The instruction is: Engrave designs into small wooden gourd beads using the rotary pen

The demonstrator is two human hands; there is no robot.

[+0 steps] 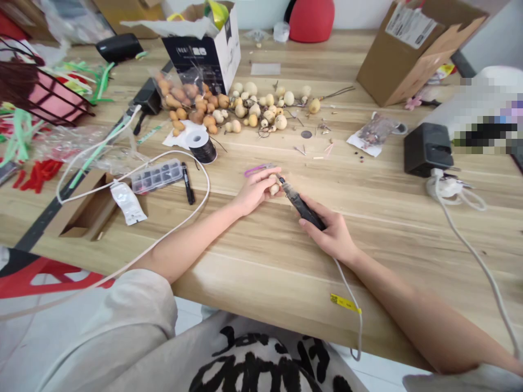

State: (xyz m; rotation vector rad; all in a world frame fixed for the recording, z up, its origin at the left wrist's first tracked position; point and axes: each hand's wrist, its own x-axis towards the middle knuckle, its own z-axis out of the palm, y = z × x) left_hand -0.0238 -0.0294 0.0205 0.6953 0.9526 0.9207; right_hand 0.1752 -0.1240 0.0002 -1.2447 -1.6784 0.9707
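Near the middle of the wooden table (pixel 245 239), my left hand (pixel 254 194) is closed around a small pale gourd (pixel 274 188). My right hand (pixel 330 231) grips a black rotary tool (pixel 304 208) by its body, with a white cord trailing from its rear. The tool's tip points at the top of the gourd; whether it touches cannot be made out. Just behind my left hand lies a thin purple item (pixel 255 169). Farther back is a pile of pale small gourds (pixel 267 109), with brown gourds (pixel 198 103) to its left, some in a clear bag.
Left of my hands are a spool of black cord (pixel 203 148), a black marker (pixel 188 184), a clear compartment box (pixel 158 175) and an open cardboard tray (pixel 87 209). A black adapter (pixel 428 148) and a cardboard box (pixel 408 54) stand on the right. White cable loops across the left side.
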